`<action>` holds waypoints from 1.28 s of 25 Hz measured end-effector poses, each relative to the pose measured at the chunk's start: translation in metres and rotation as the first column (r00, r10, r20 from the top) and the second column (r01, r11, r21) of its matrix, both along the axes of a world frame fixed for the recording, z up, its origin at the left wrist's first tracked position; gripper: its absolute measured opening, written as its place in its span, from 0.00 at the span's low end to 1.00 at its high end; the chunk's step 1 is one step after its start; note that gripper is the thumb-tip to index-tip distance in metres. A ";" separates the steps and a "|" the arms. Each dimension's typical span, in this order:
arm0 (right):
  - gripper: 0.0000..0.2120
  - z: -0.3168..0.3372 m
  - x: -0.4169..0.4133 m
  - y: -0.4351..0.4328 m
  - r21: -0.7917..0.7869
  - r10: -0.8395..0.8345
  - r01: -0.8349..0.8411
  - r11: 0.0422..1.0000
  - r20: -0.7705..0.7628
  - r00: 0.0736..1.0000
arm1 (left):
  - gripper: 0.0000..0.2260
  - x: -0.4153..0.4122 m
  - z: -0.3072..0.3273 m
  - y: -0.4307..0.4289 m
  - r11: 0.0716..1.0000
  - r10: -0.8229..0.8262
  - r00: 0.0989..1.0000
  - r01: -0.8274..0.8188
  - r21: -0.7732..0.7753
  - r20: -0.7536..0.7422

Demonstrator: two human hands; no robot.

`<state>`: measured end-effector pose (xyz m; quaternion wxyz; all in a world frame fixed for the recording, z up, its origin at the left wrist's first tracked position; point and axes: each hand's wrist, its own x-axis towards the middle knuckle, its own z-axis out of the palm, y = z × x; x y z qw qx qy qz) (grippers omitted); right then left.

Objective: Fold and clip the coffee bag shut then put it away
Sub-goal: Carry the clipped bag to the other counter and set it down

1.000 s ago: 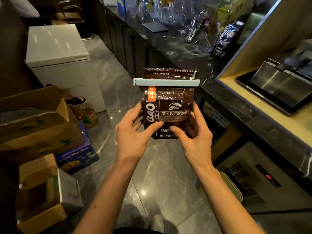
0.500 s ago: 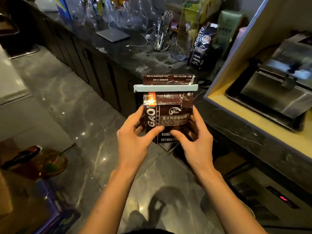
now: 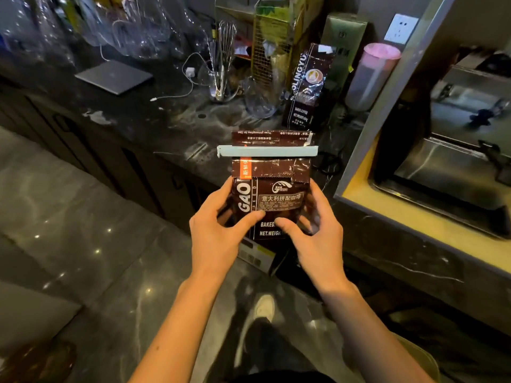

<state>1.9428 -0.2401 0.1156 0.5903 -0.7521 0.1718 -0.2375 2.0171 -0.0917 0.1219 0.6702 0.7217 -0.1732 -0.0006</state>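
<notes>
A dark brown coffee bag is upright in front of me, over the edge of the dark counter. Its top is folded down, and a pale blue clip bar is clamped across the fold. My left hand grips the bag's lower left side, thumb on the front. My right hand grips the lower right side, thumb on the front as well. The bag's bottom is hidden behind my thumbs.
The dark marble counter holds a second coffee bag standing upright, a whisk in a glass holder, a laptop, a white cable and glassware. A yellow-edged shelf unit with a metal machine is at right.
I have turned and stepped toward the counter, carrying the clipped bag with both hands. The boxes and white appliance on the left have left view. My grip is unchanged.
</notes>
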 end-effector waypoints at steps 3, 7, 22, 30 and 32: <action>0.40 -0.015 0.059 -0.037 0.029 -0.038 0.038 0.999 0.011 0.999 | 0.33 0.061 -0.009 -0.038 0.999 -0.033 0.999 0.033 0.001 -0.008; 0.40 -0.032 0.133 -0.098 0.036 -0.077 0.076 0.996 0.014 0.997 | 0.33 0.145 -0.019 -0.103 0.995 -0.067 0.998 0.067 0.075 0.004; 0.38 -0.081 0.296 -0.231 -0.026 -0.301 0.301 0.953 -0.172 0.938 | 0.29 0.345 -0.071 -0.257 0.919 -0.338 0.918 0.369 0.137 -0.205; 0.39 -0.105 0.332 -0.245 -0.022 -0.330 0.337 0.941 -0.274 0.903 | 0.30 0.395 -0.106 -0.284 0.863 -0.413 0.879 0.461 0.206 -0.239; 0.39 -0.113 0.334 -0.247 -0.018 -0.328 0.337 0.941 -0.286 0.900 | 0.30 0.398 -0.114 -0.287 0.853 -0.421 0.873 0.474 0.219 -0.248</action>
